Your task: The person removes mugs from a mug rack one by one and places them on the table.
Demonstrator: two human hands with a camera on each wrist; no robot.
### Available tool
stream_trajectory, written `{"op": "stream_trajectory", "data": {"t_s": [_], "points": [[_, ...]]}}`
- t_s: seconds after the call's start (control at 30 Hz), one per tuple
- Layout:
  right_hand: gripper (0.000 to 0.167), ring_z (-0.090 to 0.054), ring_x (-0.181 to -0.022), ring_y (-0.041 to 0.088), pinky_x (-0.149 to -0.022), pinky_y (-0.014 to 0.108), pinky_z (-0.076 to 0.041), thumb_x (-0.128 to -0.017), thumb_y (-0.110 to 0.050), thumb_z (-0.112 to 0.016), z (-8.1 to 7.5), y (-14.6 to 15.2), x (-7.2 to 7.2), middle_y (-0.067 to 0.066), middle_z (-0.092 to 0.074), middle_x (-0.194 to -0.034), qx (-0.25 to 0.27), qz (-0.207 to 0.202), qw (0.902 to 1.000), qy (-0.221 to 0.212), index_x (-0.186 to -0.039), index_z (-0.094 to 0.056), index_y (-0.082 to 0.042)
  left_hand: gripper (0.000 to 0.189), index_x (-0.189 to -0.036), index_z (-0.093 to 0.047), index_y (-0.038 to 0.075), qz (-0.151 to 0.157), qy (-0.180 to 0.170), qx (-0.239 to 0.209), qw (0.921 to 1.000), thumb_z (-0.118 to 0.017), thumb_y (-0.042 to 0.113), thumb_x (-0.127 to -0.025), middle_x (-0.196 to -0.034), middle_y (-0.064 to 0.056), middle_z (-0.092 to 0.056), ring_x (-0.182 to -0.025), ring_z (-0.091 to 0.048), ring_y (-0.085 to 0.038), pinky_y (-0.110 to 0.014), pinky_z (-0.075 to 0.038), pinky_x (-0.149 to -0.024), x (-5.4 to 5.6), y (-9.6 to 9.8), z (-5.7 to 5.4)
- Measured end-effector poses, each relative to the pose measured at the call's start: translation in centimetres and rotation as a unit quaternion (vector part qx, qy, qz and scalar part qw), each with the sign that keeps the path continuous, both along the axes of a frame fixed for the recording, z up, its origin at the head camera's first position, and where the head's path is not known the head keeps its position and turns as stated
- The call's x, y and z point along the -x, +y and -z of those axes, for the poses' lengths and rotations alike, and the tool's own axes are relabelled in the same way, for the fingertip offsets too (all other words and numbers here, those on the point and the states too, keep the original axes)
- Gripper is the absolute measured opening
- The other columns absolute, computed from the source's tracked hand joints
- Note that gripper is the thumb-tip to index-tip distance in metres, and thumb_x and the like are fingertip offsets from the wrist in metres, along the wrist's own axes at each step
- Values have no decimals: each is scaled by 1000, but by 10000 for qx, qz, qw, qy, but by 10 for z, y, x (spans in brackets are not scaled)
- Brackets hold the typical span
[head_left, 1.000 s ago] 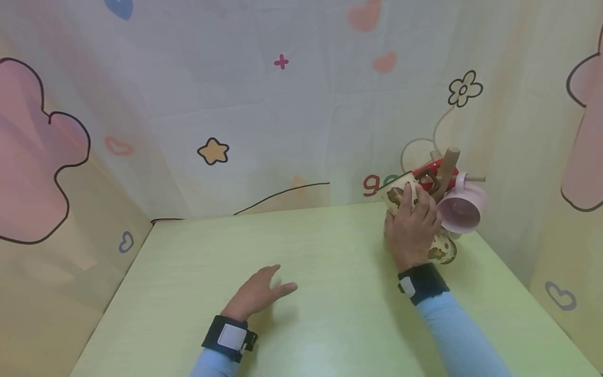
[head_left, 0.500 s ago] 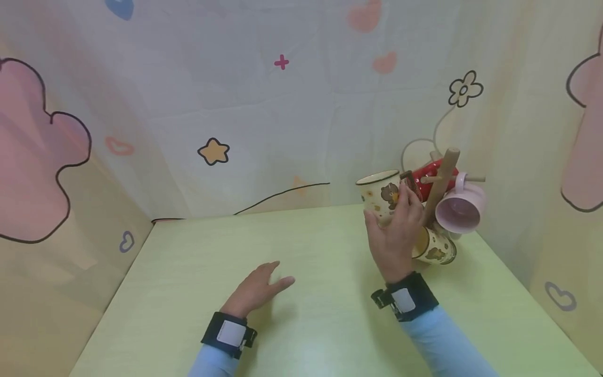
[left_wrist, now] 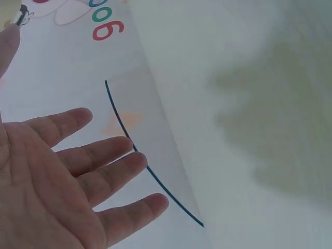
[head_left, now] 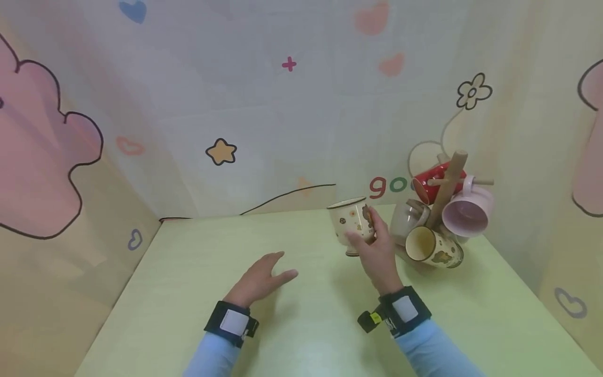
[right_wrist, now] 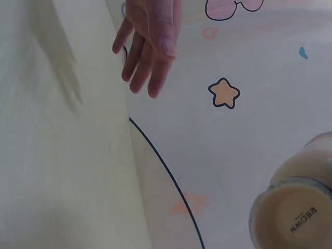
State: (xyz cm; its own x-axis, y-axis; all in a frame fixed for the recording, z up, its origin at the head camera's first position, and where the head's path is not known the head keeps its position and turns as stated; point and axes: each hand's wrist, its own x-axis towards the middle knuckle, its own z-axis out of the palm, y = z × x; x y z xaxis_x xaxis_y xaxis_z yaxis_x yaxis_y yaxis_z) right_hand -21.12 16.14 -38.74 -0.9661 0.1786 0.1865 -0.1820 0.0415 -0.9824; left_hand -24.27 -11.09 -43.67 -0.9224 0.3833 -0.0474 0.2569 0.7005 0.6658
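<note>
A cream mug (head_left: pixel 349 222) with brown bear pictures and a dark rim is held upright above the table by my right hand (head_left: pixel 380 262), thumb on the near side and fingers round the far right side. The right wrist view catches its footed base (right_wrist: pixel 301 218), lettered BROWN, at the lower right corner. My left hand (head_left: pixel 259 280) hovers over the table to the left, thumb and fingers spread, holding nothing. In the left wrist view its palm and fingers (left_wrist: pixel 104 179) show relaxed and apart.
At the right back stands a wooden mug tree (head_left: pixel 447 191). A red mug (head_left: pixel 426 186), a pink mug (head_left: pixel 466 212), a greyish glass-like mug (head_left: pixel 406 222) and another bear mug (head_left: pixel 438 250) hang about it. Printed curtain (head_left: pixel 264 104) backs the pale table (head_left: pixel 301 340).
My right hand has taken the cream mug off the mug tree and moved it left and down. The mugs behind it are uncovered. My left hand has hardly moved.
</note>
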Motion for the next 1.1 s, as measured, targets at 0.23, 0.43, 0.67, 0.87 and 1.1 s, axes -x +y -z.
{"op": "stream_trajectory", "data": {"t_s": [0.23, 0.43, 0.67, 0.87, 1.1], "points": [[70, -34, -139, 30, -113, 48, -28, -100, -10, -55, 18, -5, -4, 12, -31, -156, 858, -1613, 9831, -125, -158, -16, -9, 77, -150, -40, 7, 26, 172, 38, 9998, -61, 55, -93, -152, -15, -41, -140, -36, -35, -54, -31, -111, 6, 1, -16], [64, -31, -140, 26, -112, 39, -29, -103, -15, -46, 34, 1, 1, 11, -29, -157, 1504, -3351, 9301, -42, -158, -15, -6, 78, -152, -39, 14, 311, 238, -78, 9992, -68, 51, -90, -154, -9, -41, -142, -36, -30, -52, -32, -111, 11, -2, -34], [45, -46, -130, 25, -108, 48, -32, -104, -25, -46, 56, 4, 10, 5, -52, -141, 1978, -4869, 8506, -172, -149, -43, -20, 57, -141, -55, 21, 1177, 99, -482, 9918, -72, 39, -90, -133, 0, -60, -125, -53, -24, -51, -45, -98, 9, -2, -50], [41, -50, -125, 24, -106, 47, -34, -103, -23, -46, 66, 2, 13, 4, -56, -136, 2068, -5387, 8165, -200, -145, -48, -21, 22, -117, -69, 18, 1822, 59, -675, 9809, -67, 22, -95, -104, 10, -69, -98, -64, -10, -35, -51, -84, 6, 1, -53], [45, -50, -125, 24, -106, 46, -35, -103, -26, -47, 59, 1, 14, 6, -55, -137, 1805, -5561, 8107, -295, -147, -45, -20, 17, -104, -75, 15, 2117, -97, -1050, 9716, -62, 7, -96, -95, 6, -72, -85, -68, -12, -38, -55, -81, 6, -2, -53]]}}
